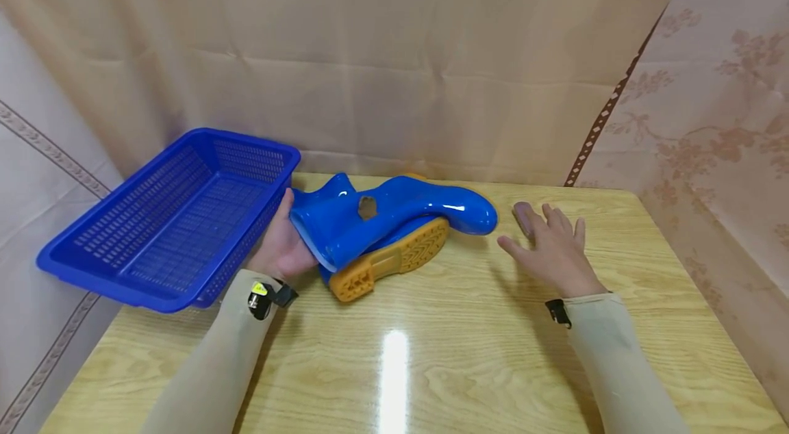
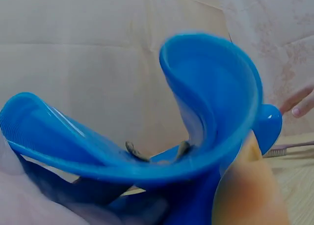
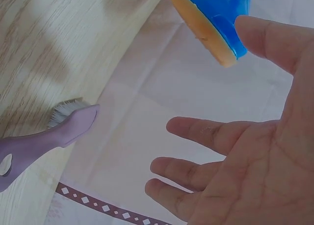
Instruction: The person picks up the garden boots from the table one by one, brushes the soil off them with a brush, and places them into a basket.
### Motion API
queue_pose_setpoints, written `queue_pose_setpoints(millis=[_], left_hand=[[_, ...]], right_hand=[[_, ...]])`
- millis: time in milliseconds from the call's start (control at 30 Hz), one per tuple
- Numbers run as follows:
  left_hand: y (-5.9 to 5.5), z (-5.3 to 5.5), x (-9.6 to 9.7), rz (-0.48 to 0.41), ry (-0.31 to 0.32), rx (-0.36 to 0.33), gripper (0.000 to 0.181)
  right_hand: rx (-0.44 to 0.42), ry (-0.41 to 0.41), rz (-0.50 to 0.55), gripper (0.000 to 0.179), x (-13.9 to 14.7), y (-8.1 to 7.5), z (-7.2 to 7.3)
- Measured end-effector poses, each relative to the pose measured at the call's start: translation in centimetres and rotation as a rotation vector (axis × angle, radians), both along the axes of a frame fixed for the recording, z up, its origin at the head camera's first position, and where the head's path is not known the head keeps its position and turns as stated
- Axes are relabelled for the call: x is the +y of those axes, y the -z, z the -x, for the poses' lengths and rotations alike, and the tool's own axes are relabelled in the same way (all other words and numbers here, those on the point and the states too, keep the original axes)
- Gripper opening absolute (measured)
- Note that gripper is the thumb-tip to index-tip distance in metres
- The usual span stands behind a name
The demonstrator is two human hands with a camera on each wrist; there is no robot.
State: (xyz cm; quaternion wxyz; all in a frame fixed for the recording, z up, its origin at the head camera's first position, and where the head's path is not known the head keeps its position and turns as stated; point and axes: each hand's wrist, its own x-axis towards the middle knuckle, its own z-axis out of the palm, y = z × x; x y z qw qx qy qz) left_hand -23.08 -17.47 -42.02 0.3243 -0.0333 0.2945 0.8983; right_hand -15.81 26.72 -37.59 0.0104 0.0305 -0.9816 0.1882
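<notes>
A pair of blue rain boots (image 1: 425, 205) with yellow-orange soles (image 1: 388, 266) lies on its side, one boot over the other. On the upper boot's shaft is a brown patch (image 1: 367, 207). My left hand (image 1: 280, 246) grips the boots at the shaft openings; the left wrist view shows a folded blue rim (image 2: 211, 161) close up, with the thumb at its right. Beyond the toe, my right hand (image 1: 557, 256) hovers over the table with fingers spread, holding nothing. Beside it lies a purple brush (image 3: 73, 126) with pale bristles, partly hidden behind that hand in the head view.
A blue plastic basket (image 1: 277, 146) with slotted walls stands at the left, close against my left hand. The wood-grain table (image 1: 468, 352) ends at a beige curtain (image 1: 394, 64) behind, with a flowered cloth (image 1: 740, 112) on the right.
</notes>
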Motion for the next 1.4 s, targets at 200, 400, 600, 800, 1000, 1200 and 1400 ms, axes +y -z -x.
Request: queue_pose_setpoints(millis=[200,400,600,800,1000,1200,1400], left_hand=[[-0.6,-0.4,-0.1,-0.100,0.089,0.092,0.099],[-1.2,-1.2,1.8,-0.319,0.103,0.162,0.070],[-1.5,-2.5,4.9,-0.184,-0.084,0.251,0.070],[-1.7,-4.0,7.8,-0.042,-0.276,0.195,0.049],[-1.2,-5.0,10.2,0.071,-0.345,0.261,0.051],[-1.5,-5.8,12.3,0.174,-0.391,0.349,0.061],[-2.0,-5.7,13.7,0.089,-0.528,0.295,0.077]], right_hand=[[-0.009,-0.003,0.005,0.093,0.1,0.0,0.0],[-0.012,0.002,-0.006,0.095,0.1,0.0,0.1],[-0.019,0.001,-0.008,0.096,0.2,-0.1,0.1],[-0.021,-0.011,-0.006,0.095,0.2,-0.2,0.2],[-0.026,-0.035,-0.017,0.085,0.3,-0.2,0.2],[-0.040,-0.041,-0.019,0.082,0.4,-0.3,0.1],[-0.050,-0.036,-0.007,0.085,0.5,-0.4,0.0]])
